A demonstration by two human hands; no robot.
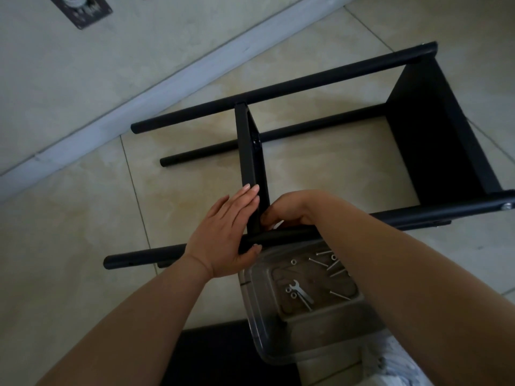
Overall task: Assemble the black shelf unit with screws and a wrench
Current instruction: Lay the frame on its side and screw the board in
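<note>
black shelf unit (434, 129) lies on its side on the tiled floor (83, 204), four round poles running roughly left to right. one shelf panel is fixed at the far right end; a second, middle panel (252, 162) stands on edge between the poles, near the hands.

left hand (225, 235): fingers straight, laid flat against the left face of the middle panel; thumb reaches under the near pole (145, 256). palm rests where panel and pole meet.

right hand (289, 211): on the right side of the same panel, at the joint with the near pole. fingers curled down toward the joint; what they hold, if anything, is hidden, so cannot tell.

clear plastic tub (267, 338) sits just below the near pole, under the right forearm. inside it: a small wrench (301, 293), several long screws (338, 295) and a few nuts (293, 262), loose on the bottom.

wall skirting (167, 87) runs diagonally beyond the far poles.
</note>
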